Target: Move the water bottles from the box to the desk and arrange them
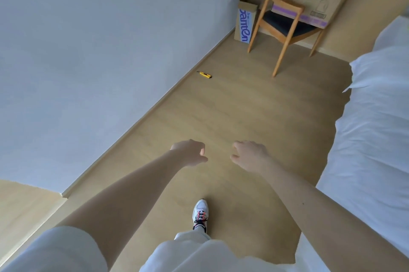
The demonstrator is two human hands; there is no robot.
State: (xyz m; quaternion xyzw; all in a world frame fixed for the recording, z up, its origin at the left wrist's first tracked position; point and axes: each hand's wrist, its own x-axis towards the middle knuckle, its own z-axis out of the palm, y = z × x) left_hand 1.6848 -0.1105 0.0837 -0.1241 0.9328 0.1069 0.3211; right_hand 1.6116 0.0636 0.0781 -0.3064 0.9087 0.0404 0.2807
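Left hand (190, 153) and right hand (250, 156) loosely curled, empty, seemingly bound for the corner box (245, 21); next, reach in.

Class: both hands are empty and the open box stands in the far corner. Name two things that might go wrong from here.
1. The yellow utility knife lies on the floor beside the wall, near the way to the box; a step might land on it.
2. The chair stands close beside the box, so its legs may hinder reaching in.
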